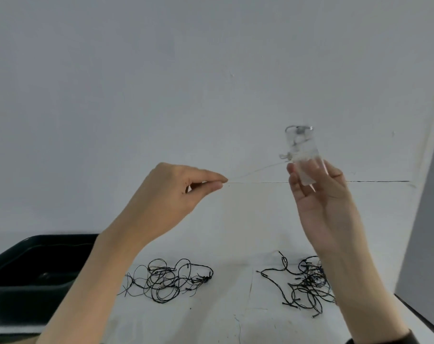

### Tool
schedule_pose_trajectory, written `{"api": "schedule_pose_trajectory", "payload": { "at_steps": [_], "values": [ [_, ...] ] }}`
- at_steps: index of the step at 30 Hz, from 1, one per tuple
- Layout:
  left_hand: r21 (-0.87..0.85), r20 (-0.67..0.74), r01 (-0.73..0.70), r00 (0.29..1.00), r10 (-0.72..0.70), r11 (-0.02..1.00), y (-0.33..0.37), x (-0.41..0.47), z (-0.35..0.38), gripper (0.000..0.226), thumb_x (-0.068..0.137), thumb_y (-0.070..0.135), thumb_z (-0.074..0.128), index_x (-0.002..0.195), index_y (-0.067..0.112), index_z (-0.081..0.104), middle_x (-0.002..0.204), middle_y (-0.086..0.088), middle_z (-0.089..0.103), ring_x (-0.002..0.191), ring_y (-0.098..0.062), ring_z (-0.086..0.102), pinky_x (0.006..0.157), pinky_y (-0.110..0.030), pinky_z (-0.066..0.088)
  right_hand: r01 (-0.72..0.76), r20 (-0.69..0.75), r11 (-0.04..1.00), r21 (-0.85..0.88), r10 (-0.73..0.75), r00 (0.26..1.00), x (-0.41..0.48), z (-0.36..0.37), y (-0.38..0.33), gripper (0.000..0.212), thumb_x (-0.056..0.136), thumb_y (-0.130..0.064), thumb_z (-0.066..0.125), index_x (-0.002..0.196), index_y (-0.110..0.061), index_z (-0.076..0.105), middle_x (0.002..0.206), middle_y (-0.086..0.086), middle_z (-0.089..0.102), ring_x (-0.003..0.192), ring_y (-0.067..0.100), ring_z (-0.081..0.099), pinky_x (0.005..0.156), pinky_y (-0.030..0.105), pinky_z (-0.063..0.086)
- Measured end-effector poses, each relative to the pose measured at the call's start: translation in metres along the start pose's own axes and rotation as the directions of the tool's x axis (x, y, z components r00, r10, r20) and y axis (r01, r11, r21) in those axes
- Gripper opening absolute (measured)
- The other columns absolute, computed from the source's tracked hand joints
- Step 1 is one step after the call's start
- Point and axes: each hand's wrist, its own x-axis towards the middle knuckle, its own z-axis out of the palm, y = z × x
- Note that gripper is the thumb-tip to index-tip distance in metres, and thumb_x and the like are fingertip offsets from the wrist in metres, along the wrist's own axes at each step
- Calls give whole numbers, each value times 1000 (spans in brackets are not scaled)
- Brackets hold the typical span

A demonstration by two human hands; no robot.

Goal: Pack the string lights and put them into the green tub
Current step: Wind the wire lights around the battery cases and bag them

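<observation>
My right hand [320, 194] holds up a clear plastic battery box [302, 152] with thin wire wound around its top. A fine wire [258, 170] runs from the box leftward to my left hand [176, 194], which pinches it between thumb and forefinger. Both hands are raised above the white table [223, 319]. Two tangled bundles of dark string lights lie on the table: one [166, 281] in the middle, another [307, 284] to the right, partly behind my right forearm. The dark green tub [24, 286] sits at the lower left, partly hidden by my left arm.
A pale wall fills the background, with a thin dark line [377, 181] where table meets wall. A grey panel [424, 219] stands at the right edge of the table.
</observation>
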Motion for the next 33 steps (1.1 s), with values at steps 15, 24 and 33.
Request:
{"api": "schedule_pose_trajectory", "payload": {
  "at_steps": [15,24,33],
  "values": [
    [497,-168,-202,932,321,844,4,27,-13,20,88,35,56,84,25,73,60,4,59,51,-25,55,48,-32,47,188,470,502,-844,523,711,-15,1,7,26,65,-4,80,80,-21,67,80,15,65,71,20,61,69,30,53],
    [155,-85,-155,982,169,976,-9,28,-15,23,92,29,53,98,15,71,59,33,55,54,10,49,57,-7,35,-267,245,910,317,193,950,12,20,-10,20,72,1,66,90,11,67,113,29,60,72,24,65,65,23,55],
    [-69,47,51,998,-48,996,-34,15,-26,16,87,32,60,91,25,74,48,7,43,51,-18,37,53,-20,32,105,-156,981,-165,-131,979,39,-21,5,18,87,-2,60,93,-14,47,91,8,59,67,16,64,66,19,48]
  ]
}}
